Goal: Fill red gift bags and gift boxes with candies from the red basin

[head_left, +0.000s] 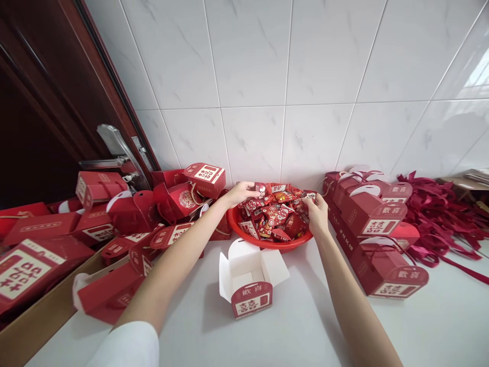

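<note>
A red basin (263,244) heaped with small red wrapped candies (277,214) sits against the tiled wall. At its left rim my left hand (242,193) pinches a red candy packet (262,190) between thumb and fingers. Over the right rim, my right hand (318,211) is closed on another red-and-white candy packet (310,195). In front of the basin stands an open gift box (252,298), red outside and white inside, with its flaps spread. Its visible inside holds nothing.
Red gift boxes (103,224) pile up on the left, some in a cardboard carton (49,311). More closed boxes (382,244) are stacked at right, beside a heap of dark red ribbons (439,219). A dark door with a metal handle (110,160) stands behind the left pile.
</note>
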`<state>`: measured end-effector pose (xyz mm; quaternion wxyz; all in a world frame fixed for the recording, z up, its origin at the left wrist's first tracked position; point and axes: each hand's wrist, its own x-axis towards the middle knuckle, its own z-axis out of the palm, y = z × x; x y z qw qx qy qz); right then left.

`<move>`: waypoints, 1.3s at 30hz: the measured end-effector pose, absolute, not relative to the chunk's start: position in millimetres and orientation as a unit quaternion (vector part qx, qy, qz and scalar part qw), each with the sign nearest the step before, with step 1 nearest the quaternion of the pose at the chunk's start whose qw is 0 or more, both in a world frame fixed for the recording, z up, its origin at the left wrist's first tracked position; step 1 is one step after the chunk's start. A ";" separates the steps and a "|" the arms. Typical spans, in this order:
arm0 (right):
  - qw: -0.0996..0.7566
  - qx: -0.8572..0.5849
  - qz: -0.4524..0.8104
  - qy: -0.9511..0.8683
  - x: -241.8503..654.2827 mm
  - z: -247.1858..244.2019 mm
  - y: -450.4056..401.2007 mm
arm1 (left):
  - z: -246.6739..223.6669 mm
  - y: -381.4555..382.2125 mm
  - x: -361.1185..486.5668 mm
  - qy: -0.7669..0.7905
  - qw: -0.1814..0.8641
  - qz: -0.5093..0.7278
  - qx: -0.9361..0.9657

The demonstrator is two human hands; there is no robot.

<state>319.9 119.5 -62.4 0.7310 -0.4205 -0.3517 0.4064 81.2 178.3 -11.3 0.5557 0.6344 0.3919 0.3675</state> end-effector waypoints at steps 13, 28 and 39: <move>0.712 -0.401 0.453 -0.357 322.1 -57.2 116.9 | -7.7 178.7 119.1 0.331 0.567 0.495 0.570; 0.681 -0.399 0.485 -0.377 323.7 -59.5 121.0 | -28.6 183.2 139.9 0.338 0.536 0.423 0.648; 0.680 -0.371 0.492 -0.397 321.9 -58.8 119.4 | -28.4 176.2 154.8 0.286 0.555 0.376 0.684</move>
